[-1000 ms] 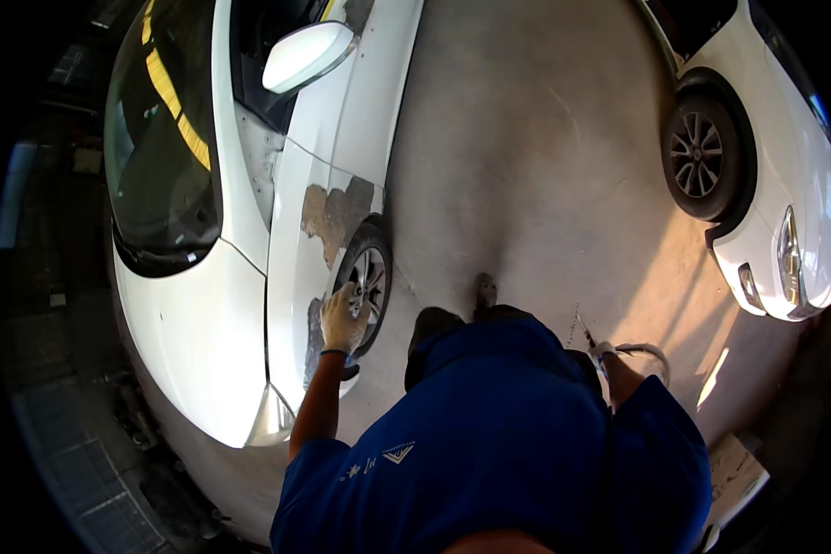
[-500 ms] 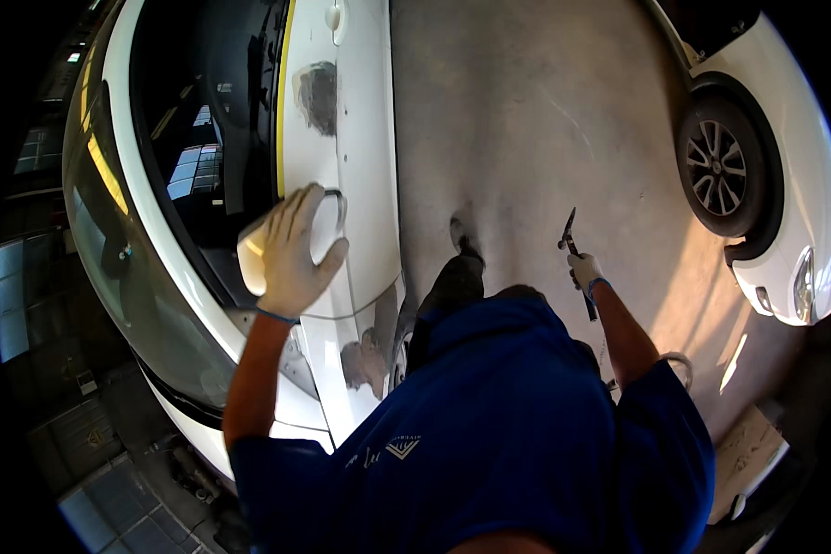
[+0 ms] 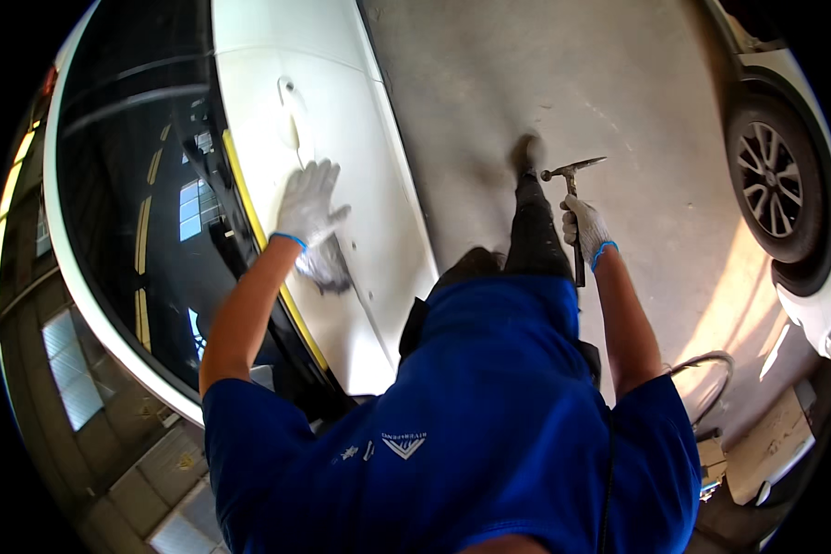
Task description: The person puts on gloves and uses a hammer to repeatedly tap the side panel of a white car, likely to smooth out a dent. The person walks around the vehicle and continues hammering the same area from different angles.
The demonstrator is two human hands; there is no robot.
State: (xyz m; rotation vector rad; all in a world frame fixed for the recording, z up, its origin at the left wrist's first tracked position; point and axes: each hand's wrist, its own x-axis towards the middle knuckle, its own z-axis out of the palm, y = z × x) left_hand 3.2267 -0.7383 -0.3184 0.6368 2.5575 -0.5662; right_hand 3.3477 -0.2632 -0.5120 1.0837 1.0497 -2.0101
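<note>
Hammer (image 3: 572,198) and door (image 3: 342,157) lie on opposite sides of the person: the tool is out to the right, over the concrete floor (image 3: 637,102), while the white panel runs along the left. The right hand (image 3: 584,231) is clenched around the upper part of the handle, head up and away from the body, handle running back down past the wrist, so its long axis lies nearly parallel to the car's side. The left hand (image 3: 309,203) is the nearer one to the panel (it is the only one touching it), gloved, fingers spread flat on the paint just right of the yellow strip (image 3: 249,198) along the window (image 3: 138,203), holding nothing. The hammer has a slim dark shaft and a narrow metal head, one end pointed. A second white car's wheel (image 3: 771,175) stands well apart at the right.
</note>
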